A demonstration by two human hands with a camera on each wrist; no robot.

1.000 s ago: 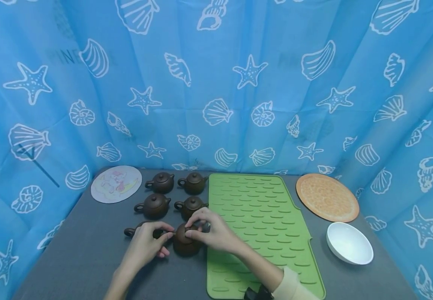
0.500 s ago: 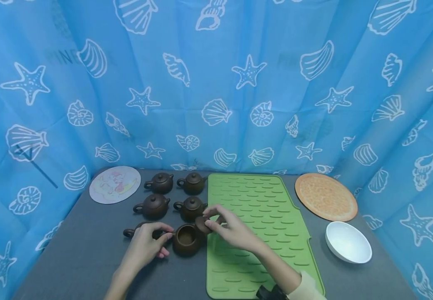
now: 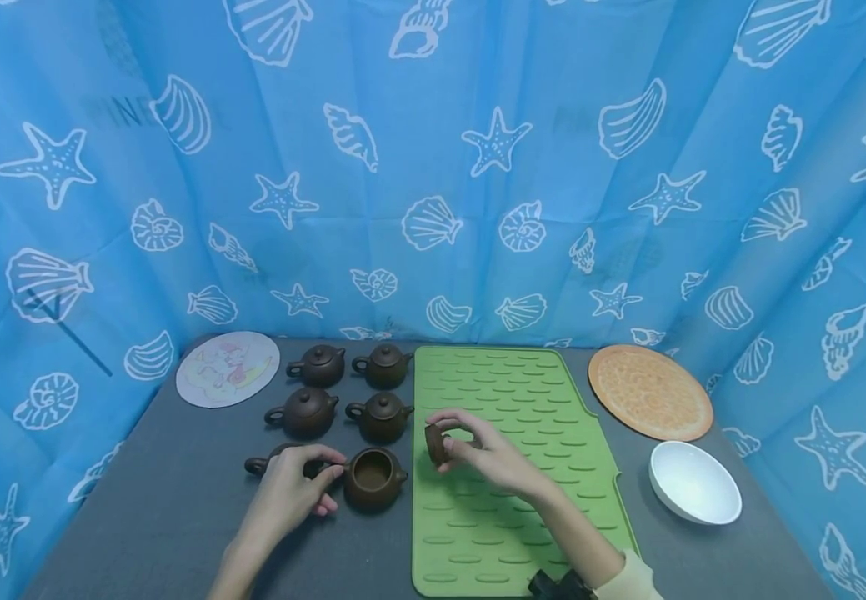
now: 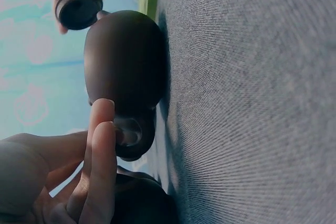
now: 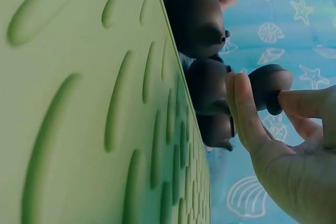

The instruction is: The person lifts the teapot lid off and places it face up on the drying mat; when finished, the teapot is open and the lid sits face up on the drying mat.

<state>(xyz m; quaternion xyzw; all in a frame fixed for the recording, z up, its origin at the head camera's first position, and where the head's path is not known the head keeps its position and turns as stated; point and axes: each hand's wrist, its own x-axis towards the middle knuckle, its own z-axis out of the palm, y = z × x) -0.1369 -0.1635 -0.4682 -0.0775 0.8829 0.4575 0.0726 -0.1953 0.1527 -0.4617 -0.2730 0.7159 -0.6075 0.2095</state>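
A brown teapot point(image 3: 372, 478) point(image 4: 126, 61) stands open-topped on the grey table, just left of the green mat point(image 3: 523, 400). My left hand point(image 3: 299, 485) pinches its handle point(image 4: 130, 132) with curled fingers. My right hand point(image 3: 453, 443) holds the teapot's lid point(image 3: 435, 444) point(image 5: 269, 87) by its knob, tilted on edge, a little above the mat's left part. Another teapot point(image 3: 267, 459) lies partly hidden behind my left hand.
Several lidded brown teapots point(image 3: 380, 415) stand in rows behind the open one. A round picture coaster point(image 3: 227, 367) lies far left, an orange round mat point(image 3: 650, 392) far right, a white bowl point(image 3: 693, 483) in front of it. Blue curtains enclose the table.
My right hand lifted the lid off the teapot and carried it right, over the green mat. My left hand stayed on the handle.
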